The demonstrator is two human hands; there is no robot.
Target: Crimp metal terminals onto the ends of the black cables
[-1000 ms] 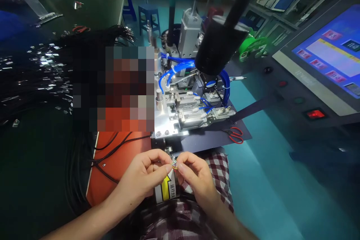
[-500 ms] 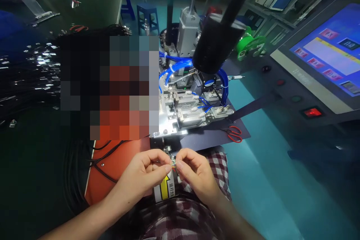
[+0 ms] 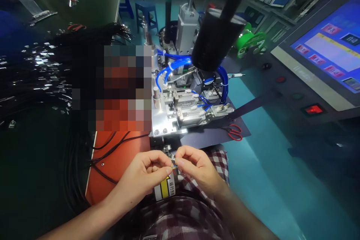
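Observation:
Several thin coloured wires [image 3: 174, 167] show in the small gap between my two hands. My left hand [image 3: 153, 168] pinches them between thumb and forefinger, with its other fingers curled in. From the other side, the thumb and fingertips of my right hand [image 3: 195, 163] close on the same wires; their ends are hidden by the fingers. Just below the hands is a cylinder with a white and yellow arrow label [image 3: 165, 189]. Behind the fingertips stands a small metal fixture [image 3: 168, 150] at the machine's front edge.
A machine [image 3: 191, 116] with blue air tubes stands ahead. Red-handled scissors [image 3: 235, 132] lie on its dark plate. Black cables [image 3: 112, 153] cross the orange surface [image 3: 112, 168] at left. A control screen [image 3: 329, 52] is at right, and a black cylinder [image 3: 215, 41] hangs overhead.
The wires between my fingertips now show more as a bundle of colours. My hands stay almost in place, and the view has shifted slightly.

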